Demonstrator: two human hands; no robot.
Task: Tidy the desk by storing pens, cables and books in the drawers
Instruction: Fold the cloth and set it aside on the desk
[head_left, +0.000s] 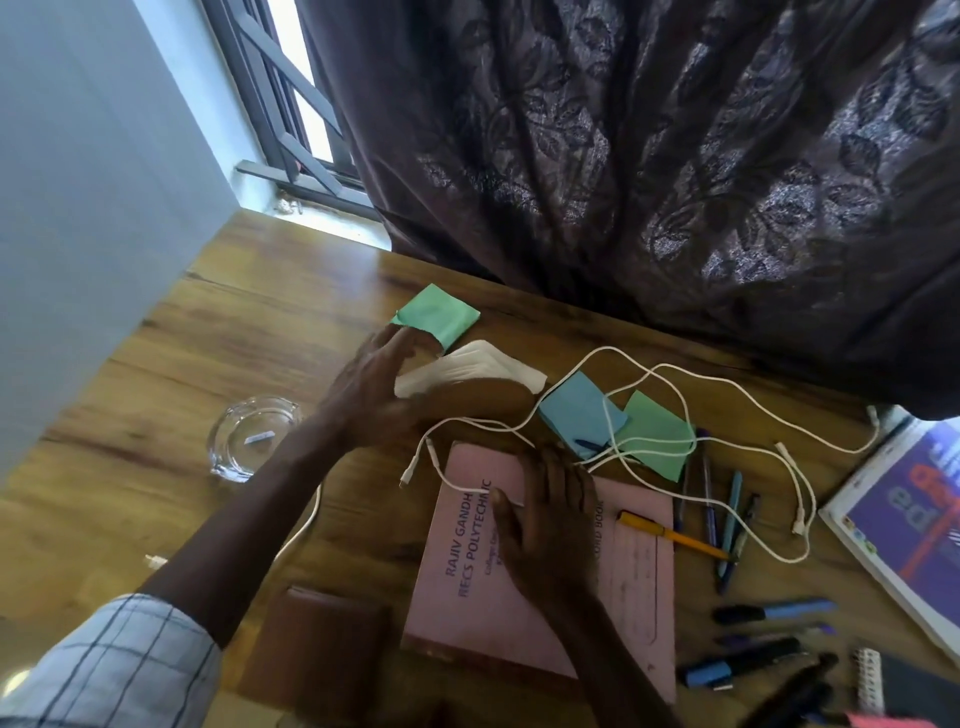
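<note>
A pink record book (467, 587) lies on the wooden desk (171, 364). My right hand (550, 514) rests flat on it, fingers touching a white cable (670, 452) that loops across the desk. My left hand (374, 389) reaches with straight fingers to a white folded tissue (493, 366) beside a green sticky pad (441, 314). A yellow pen (670, 535) lies on the book's right edge. Several pens (732, 519) and markers (774, 613) lie to the right. A brown book (322, 644) sits at the front.
A glass ashtray (249, 436) stands at the left. Blue (576, 410) and green (660, 431) sticky notes lie under the cable. A purple-and-white book (914, 519) sits at the right edge. A dark curtain (675, 156) hangs over the desk's back.
</note>
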